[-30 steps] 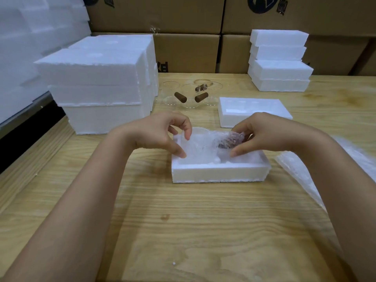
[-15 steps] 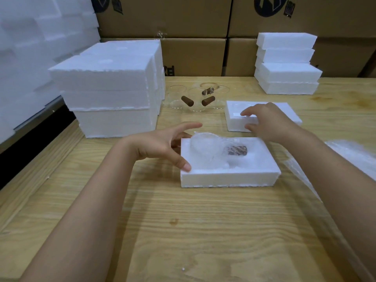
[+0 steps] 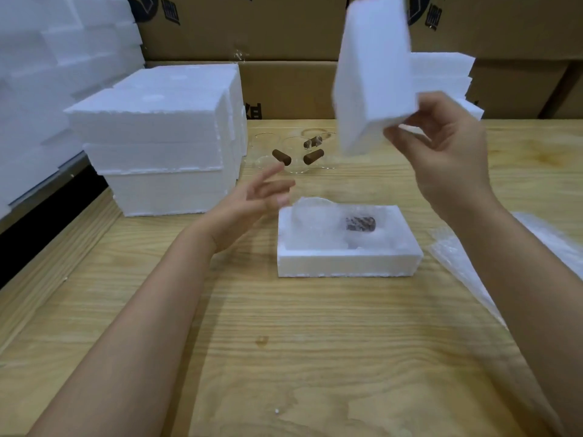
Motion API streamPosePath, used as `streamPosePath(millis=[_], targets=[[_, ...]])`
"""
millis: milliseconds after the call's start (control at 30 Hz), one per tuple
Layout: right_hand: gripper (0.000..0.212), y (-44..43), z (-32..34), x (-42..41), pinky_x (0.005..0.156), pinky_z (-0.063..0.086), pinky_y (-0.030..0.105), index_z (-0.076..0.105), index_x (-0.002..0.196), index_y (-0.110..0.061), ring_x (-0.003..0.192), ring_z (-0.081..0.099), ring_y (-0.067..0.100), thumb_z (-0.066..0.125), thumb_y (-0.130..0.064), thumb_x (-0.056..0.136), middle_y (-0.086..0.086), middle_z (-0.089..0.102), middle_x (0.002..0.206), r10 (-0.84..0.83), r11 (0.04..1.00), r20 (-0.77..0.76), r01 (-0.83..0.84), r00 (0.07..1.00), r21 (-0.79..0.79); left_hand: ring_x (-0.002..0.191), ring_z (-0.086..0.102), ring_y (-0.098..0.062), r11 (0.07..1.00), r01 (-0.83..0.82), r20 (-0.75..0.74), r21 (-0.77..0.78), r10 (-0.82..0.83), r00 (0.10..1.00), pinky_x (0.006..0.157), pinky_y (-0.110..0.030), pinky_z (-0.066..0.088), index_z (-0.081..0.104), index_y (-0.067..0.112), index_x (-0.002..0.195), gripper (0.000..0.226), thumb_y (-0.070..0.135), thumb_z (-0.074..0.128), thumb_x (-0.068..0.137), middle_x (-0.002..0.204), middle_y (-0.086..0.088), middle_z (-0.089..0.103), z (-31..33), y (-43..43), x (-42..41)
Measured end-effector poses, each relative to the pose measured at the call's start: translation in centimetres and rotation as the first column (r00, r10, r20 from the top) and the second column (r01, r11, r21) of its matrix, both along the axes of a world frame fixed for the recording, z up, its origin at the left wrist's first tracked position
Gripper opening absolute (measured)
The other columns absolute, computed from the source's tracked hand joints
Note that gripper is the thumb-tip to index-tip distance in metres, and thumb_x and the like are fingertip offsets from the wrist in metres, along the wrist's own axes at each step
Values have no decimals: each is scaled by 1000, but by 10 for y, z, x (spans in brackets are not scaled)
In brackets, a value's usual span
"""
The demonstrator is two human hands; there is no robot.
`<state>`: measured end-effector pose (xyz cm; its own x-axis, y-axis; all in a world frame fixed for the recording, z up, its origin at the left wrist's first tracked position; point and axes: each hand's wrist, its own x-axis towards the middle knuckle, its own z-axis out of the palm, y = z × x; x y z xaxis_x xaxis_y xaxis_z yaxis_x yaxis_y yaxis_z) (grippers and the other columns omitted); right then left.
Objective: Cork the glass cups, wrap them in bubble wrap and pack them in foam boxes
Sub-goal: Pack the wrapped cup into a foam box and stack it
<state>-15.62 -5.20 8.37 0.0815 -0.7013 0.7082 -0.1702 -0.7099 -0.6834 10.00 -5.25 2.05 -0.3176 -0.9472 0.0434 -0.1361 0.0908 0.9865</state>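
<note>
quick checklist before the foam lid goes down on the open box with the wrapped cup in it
1. Foam lid gripped by right hand: ok.
2. Left hand open, beside the foam box, not over it: ok.
3. Wrapped cup lying inside the box: ok.
4. Bubble wrap below the box rim: not ok, it rises above the back left edge.
5. Cork in place: ok.
6. Lid lined up with the box: not ok, it is tilted high above the table.

Bare table (image 3: 284,357) is left open in front of the foam box (image 3: 347,263). The left is blocked by stacked foam boxes (image 3: 164,146); bubble wrap (image 3: 473,272) is spread right.
</note>
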Motion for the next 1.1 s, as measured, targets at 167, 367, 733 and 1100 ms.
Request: streamPosePath(millis=[167, 367, 733, 1100], targets=[[31, 19, -9, 16, 88, 53, 39, 54, 109, -10, 101, 64, 23, 61, 4, 82, -4, 72, 92, 289, 886, 539, -434, 792, 163, 118, 61, -17, 980, -198, -334, 34, 198, 922, 107, -34, 42, 30, 23, 148, 64, 54, 44, 94, 131, -4, 61, 10, -5, -8], [36, 22, -26, 12, 85, 54, 35, 55, 111, -8, 93, 68, 21, 62, 1, 76, -1, 73, 87, 262, 813, 569, -496, 779, 304, 79, 69, -9, 969, -243, -349, 49, 245, 905, 73, -26, 55, 59, 22, 115, 25, 33, 41, 102, 92, 3, 74, 22, 1, -10], [48, 16, -25, -53, 74, 58, 33, 52, 131, -28, 110, 65, 19, 46, -53, 90, -2, 65, 124, 254, 668, 315, -401, 914, 626, 81, 72, -25, 998, -8, 48, 67, 5, 999, 62, -28, 57, 56, 27, 125, 39, 30, 61, 87, 105, -12, 72, 51, 12, 2], [21, 18, -41, -35, 57, 52, 18, 66, 107, -27, 84, 70, 8, 60, -31, 88, -6, 74, 101, 118, 684, 236, -251, 965, 685, 75, 67, -15, 998, -15, 114, 68, 7, 993, 60, -25, 56, 63, 24, 114, 42, 35, 69, 73, 85, -5, 70, 43, 11, 13]])
